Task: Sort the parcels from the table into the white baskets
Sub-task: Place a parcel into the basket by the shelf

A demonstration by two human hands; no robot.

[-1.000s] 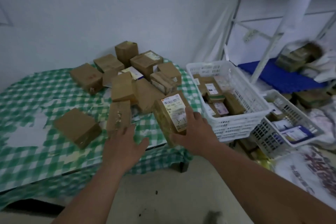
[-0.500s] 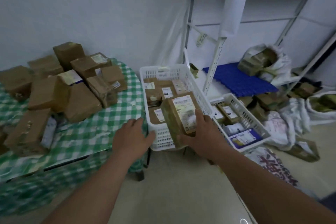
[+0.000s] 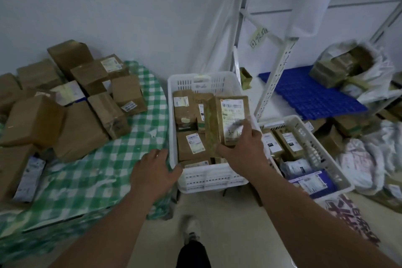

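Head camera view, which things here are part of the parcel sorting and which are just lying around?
Job: held parcel, right hand, left hand, table parcels, white baskets.
Lying about: blue mat, floor bags, shelf frame.

Right hand clenched, left hand slack.

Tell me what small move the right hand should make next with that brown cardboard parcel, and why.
Probably lower it and release. The right hand holds the brown cardboard parcel over the nearer white plastic basket, which already holds labelled parcels. The left hand rests open at the green checked tablecloth's edge beside the basket.
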